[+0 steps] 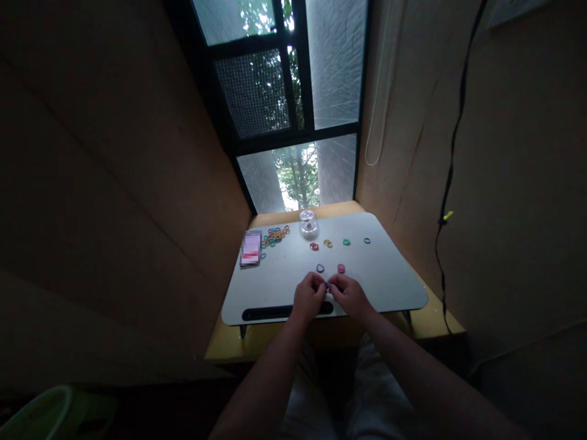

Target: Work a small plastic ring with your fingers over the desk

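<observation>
Near the front of the white table (284, 281), my left hand (310, 296) and my right hand (350, 293) meet fingertip to fingertip, both pinching a small bluish ring (327, 285). Just beyond them lie a purple ring (320, 268) and a pink ring cluster (341, 268). Farther back, in a row, are red rings (314, 246), yellow rings (328, 243), green rings (346, 242) and a dark blue ring (367, 241). A mixed pile of colored rings (276, 235) sits at the back left.
A clear round container (309, 226) stands at the table's back. A phone (251, 248) lies at the left edge. A dark slot (266, 313) runs along the front edge. Walls rise on both sides, with a window behind and a cable (452, 159) hanging at right.
</observation>
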The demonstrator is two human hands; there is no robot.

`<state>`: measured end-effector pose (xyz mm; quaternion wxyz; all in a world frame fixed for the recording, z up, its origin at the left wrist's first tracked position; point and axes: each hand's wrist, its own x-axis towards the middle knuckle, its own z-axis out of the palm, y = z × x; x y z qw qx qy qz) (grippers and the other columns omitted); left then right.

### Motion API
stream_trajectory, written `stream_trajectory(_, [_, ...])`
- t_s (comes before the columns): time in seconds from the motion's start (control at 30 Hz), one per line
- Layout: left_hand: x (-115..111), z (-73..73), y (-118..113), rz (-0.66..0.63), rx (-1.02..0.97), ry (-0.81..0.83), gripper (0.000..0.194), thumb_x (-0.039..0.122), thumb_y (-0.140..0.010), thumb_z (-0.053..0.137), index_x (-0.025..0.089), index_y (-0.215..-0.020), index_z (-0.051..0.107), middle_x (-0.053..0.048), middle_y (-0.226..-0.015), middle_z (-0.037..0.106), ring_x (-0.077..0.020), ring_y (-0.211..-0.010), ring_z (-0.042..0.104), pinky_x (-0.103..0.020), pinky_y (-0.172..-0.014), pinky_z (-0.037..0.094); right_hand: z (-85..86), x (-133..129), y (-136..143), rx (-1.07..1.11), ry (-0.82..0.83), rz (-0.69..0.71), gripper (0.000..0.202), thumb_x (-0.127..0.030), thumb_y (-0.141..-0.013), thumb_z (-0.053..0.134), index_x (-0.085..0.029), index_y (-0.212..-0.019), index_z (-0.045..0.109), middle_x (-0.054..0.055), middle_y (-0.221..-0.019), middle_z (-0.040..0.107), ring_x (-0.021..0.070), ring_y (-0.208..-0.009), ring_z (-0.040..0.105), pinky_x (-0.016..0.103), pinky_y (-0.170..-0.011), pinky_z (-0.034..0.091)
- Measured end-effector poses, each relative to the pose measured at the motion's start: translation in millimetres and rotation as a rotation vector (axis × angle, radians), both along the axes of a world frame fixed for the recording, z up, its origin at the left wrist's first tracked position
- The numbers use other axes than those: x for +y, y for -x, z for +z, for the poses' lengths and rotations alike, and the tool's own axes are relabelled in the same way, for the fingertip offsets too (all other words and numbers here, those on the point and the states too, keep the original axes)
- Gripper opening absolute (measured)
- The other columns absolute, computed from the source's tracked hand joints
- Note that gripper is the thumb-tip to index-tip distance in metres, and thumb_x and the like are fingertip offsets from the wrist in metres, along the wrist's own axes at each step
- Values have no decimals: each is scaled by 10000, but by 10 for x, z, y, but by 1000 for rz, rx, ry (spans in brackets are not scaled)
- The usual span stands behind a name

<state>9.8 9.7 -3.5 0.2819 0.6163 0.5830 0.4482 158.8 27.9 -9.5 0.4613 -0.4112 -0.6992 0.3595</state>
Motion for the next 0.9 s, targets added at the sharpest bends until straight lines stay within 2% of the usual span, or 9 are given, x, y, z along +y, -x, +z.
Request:
stream_trajectory(0.2, [-16, 19, 3, -19, 0, -20, 80, 265, -810, 583, 191, -783, 580, 46, -638, 582, -101, -586, 530, -212, -578, 382, -68, 15, 5, -39, -14, -38, 102, -258, -820, 551, -195, -746, 583, -18, -655, 585, 135, -602, 541, 242, -579, 415])
stream_trajectory(0.47, [-22, 46, 16, -112, -110, 47, 187, 287, -850, 524, 181, -879, 675, 3, -721, 675, -116, -613, 587, -218, -592, 437, -39, -10, 9, -47, -1, -64, 101, -272, -821, 552, -201, -748, 546, -26, -638, 560, 133, -583, 528, 242, -564, 399])
stream_trajectory(0.67, [-27, 29, 22, -112, -35, 11, 168, 263, -816, 567, 176, -870, 700, -2, -722, 681, -120, -635, 585, -221, -613, 445, -37, -15, 11, -53, -19, -107, 124, -293, -816, 557, -213, -735, 507, -41, -600, 504, 126, -545, 475, 241, -529, 370])
stream_trajectory(0.9, [-62, 82, 9, -129, -30, -4, 146, 273, -805, 586, 166, -838, 680, 3, -703, 661, -112, -613, 563, -218, -594, 426, -94, 0, 11, -60, -32, -124, 134, -289, -808, 550, -218, -734, 463, -50, -605, 464, 119, -546, 450, 235, -531, 356])
